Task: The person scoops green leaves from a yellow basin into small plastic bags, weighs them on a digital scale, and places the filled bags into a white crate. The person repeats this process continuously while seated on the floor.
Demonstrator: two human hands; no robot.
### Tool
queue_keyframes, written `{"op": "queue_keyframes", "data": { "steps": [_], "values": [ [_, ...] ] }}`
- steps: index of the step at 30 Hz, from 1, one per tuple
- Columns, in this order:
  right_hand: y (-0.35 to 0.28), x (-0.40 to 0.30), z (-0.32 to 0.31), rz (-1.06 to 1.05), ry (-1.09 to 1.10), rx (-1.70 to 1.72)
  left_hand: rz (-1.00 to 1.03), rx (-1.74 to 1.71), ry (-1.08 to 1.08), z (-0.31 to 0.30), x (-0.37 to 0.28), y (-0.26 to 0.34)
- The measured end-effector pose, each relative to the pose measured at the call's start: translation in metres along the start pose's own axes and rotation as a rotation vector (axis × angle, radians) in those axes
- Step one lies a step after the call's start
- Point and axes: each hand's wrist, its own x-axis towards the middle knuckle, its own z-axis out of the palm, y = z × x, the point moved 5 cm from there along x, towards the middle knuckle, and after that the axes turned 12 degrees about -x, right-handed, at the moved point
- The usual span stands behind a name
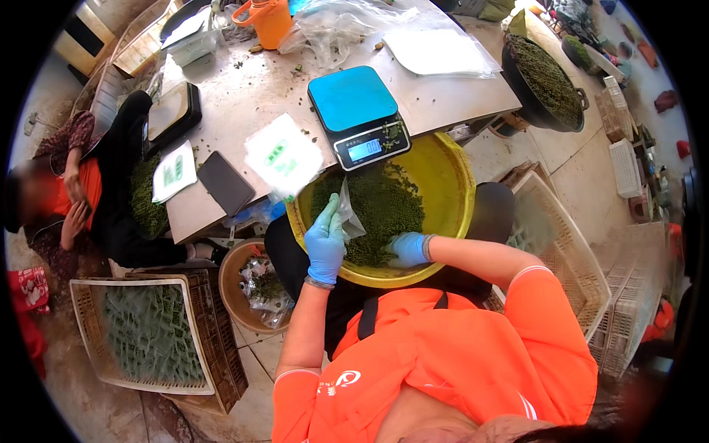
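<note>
A clear plastic bag [350, 213] is pinched in my gloved left hand [325, 239], over the left side of a yellow plastic basin [451, 183]. My right hand [409, 249], also in a blue glove, reaches into the small green peppercorns [382, 205] in the basin. Its fingertips are buried among them, so I cannot tell whether they grip any. Just beyond the basin, a digital kitchen scale [354, 99] with a blue platform sits at the table edge, loose peppercorns on its display. Left of it lies a stack of printed plastic bags [284, 155].
The table [249, 94] also bears a dark phone [226, 183], a second scale [173, 111] and an orange container [271, 25]. Left are a person [75, 194], a crate of filled bags [149, 332] and a scrap bucket [228, 282]. Crates [576, 266] stand right; a peppercorn-filled pan [545, 83] is behind.
</note>
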Motion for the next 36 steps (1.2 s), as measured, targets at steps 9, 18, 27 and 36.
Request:
{"op": "queue_keyframes", "data": {
  "steps": [9, 18, 27, 36],
  "values": [
    [-0.009, 0.014, -0.016, 0.538, 0.19, 0.453, -0.036, -0.024, 0.0, -0.001, -0.002, 0.002],
    [-0.027, 0.027, -0.028, 0.254, 0.302, 0.552, -0.009, 0.006, 0.005, 0.002, -0.002, 0.002],
    [-0.026, 0.011, -0.025, 0.18, 0.099, 0.612, -0.32, 0.209, -0.066, 0.011, 0.01, -0.013],
    [0.012, -0.036, -0.056, -0.358, 0.485, 1.465, -0.489, 0.269, -0.012, 0.02, 0.021, -0.031]
  ]
}}
